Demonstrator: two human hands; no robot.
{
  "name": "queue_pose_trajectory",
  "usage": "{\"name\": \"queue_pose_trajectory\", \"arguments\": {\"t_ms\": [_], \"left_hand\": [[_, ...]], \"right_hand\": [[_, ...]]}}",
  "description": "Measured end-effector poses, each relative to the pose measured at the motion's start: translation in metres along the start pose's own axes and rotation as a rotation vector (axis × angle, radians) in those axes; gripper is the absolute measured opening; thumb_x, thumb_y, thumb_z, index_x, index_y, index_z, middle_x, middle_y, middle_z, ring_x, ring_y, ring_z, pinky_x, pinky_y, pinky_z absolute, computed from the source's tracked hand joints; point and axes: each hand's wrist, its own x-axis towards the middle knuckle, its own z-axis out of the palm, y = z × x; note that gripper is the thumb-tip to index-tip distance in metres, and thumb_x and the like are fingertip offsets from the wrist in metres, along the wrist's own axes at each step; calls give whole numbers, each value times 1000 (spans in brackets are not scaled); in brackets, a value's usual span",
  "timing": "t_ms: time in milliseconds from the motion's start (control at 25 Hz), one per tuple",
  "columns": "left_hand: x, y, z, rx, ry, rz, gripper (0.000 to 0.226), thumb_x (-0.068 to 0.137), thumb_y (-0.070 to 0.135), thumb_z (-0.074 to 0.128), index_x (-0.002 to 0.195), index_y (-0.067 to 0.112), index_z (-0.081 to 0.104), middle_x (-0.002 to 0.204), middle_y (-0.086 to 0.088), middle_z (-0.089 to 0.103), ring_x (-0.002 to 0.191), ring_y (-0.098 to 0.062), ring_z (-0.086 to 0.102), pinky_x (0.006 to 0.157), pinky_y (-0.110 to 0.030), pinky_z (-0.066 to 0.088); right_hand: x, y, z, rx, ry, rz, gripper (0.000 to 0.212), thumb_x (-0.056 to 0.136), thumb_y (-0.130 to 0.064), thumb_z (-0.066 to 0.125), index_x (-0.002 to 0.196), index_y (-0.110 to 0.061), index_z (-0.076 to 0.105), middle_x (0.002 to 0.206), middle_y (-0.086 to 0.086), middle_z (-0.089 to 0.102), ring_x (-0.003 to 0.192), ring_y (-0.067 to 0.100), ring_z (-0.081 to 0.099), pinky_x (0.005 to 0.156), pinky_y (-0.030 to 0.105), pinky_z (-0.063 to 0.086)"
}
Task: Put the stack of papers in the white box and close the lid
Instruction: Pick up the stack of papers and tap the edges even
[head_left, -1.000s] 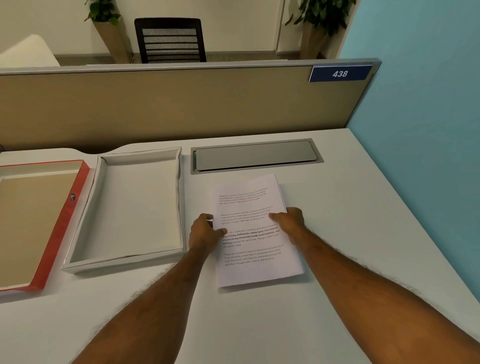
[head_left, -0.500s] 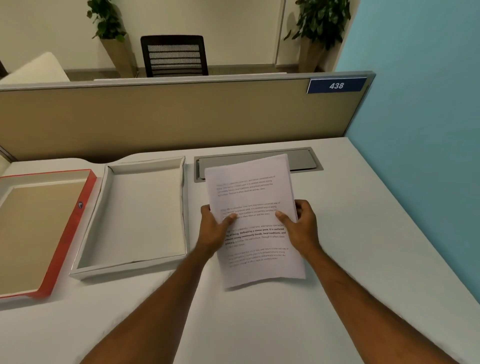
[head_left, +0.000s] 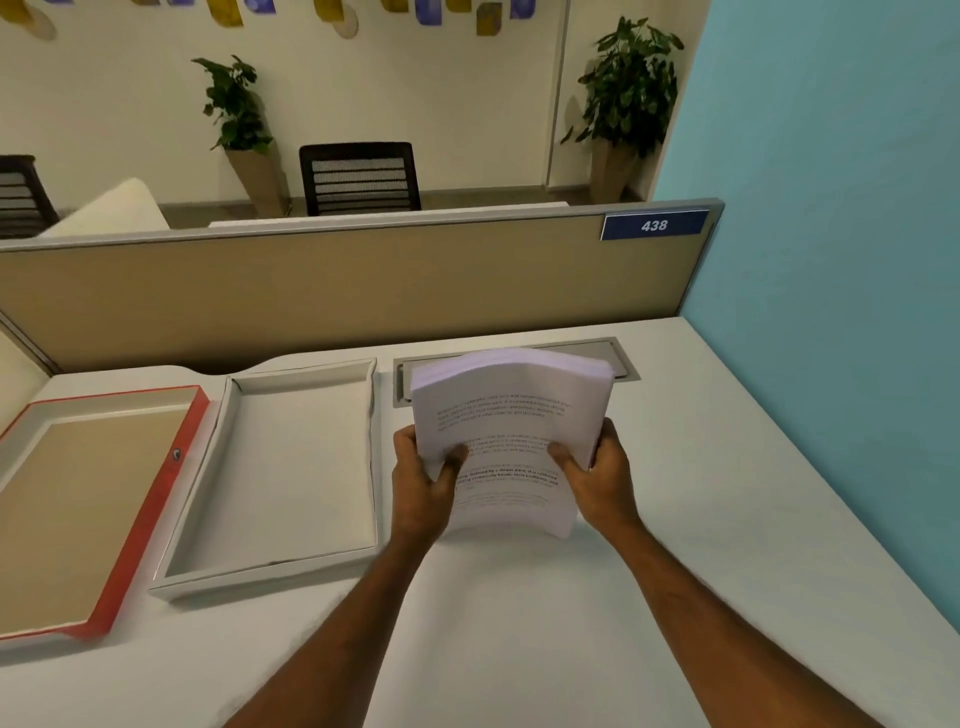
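Note:
A thick stack of printed white papers (head_left: 506, 415) stands tilted up off the white desk, its lower edge near the desk and its top bowed. My left hand (head_left: 423, 480) grips its left edge with the thumb on the front page. On the stack's right edge, my right hand (head_left: 597, 475) holds on in the same way. The white box (head_left: 291, 564) lies open and empty just left of my left hand. Its lid (head_left: 143, 514), red-edged with a brown inside, lies upside down further left.
A grey cable hatch (head_left: 621, 358) is set in the desk behind the stack. A tan partition (head_left: 337, 291) with a blue "438" sign closes the back. A light blue wall (head_left: 831, 260) runs along the right. Chairs and potted plants stand beyond the partition.
Both hands went from resting on the flat stack to gripping its sides and tipping it upright off the desk. The view has tilted upward.

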Motion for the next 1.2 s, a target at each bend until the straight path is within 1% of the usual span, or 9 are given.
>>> {"name": "queue_pose_trajectory", "arguments": {"t_ms": [160, 240, 320, 480, 680, 840, 960, 1080, 1200], "left_hand": [[23, 40, -9, -134, 82, 130, 49, 83, 50, 60, 111, 9, 58, 95, 9, 66, 82, 5, 66, 64, -10, 51], [39, 63, -6, -149, 179, 127, 50, 85, 56, 52, 91, 9, 66, 78, 6, 65, 68, 4, 63, 57, -8, 45], [48, 76, 1, -138, 305, 37, 40, 89, 49, 51, 68, 17, 62, 62, 10, 58, 56, 2, 55, 51, -11, 40], [49, 81, 13, -166, 425, 15, 41, 88, 19, 51, 49, 29, 43, 44, 17, 45, 47, 2, 43, 46, -11, 30], [38, 87, 15, -174, 395, 74, 33, 90, 38, 51, 58, 29, 49, 48, 19, 49, 51, 4, 50, 47, -7, 36], [22, 66, 6, -188, 225, 205, 46, 80, 68, 55, 93, 24, 56, 77, 20, 61, 72, 6, 65, 56, -6, 47], [1, 18, -2, -73, 14, 115, 58, 74, 60, 70, 117, 28, 50, 105, 13, 64, 94, 1, 67, 70, -18, 59], [-14, -25, -6, 63, -86, 9, 42, 85, 37, 68, 119, 40, 43, 111, 20, 58, 100, -3, 64, 82, -34, 61], [-17, -27, -3, 40, -127, 7, 43, 90, 33, 57, 107, 66, 37, 106, 33, 56, 106, 7, 58, 73, -16, 58]], "right_hand": [[19, -42, 0, 171, 78, -40, 25, 82, -47, 63, 94, -25, 63, 86, 2, 70, 76, 13, 69, 63, 30, 59], [30, -60, 5, 188, 178, -24, 45, 85, -55, 52, 78, -11, 59, 70, 3, 63, 62, 11, 63, 53, 24, 50], [36, -71, 13, 168, 273, -3, 51, 87, -51, 49, 69, -4, 50, 65, 10, 54, 61, 20, 54, 53, 28, 42], [40, -83, 20, 154, 401, 6, 30, 85, -34, 45, 60, -17, 40, 61, 7, 46, 59, 20, 47, 55, 29, 36], [41, -77, 15, 110, 414, -26, 32, 88, -39, 43, 67, -15, 46, 64, 10, 52, 62, 23, 55, 54, 28, 41], [31, -54, 8, 110, 269, -109, 45, 86, -61, 40, 93, -18, 52, 77, 2, 62, 68, 11, 64, 55, 21, 53], [12, -9, -1, 108, 48, -77, 38, 83, -48, 59, 111, -24, 49, 98, -3, 66, 86, 16, 69, 69, 29, 61], [0, 27, -5, 4, -38, -27, 38, 85, -26, 71, 116, -22, 50, 105, -7, 66, 94, 11, 68, 75, 21, 59], [0, 31, 0, 24, -36, -8, 34, 87, -21, 69, 112, -32, 47, 106, -8, 64, 96, 5, 66, 74, 16, 57]]}}
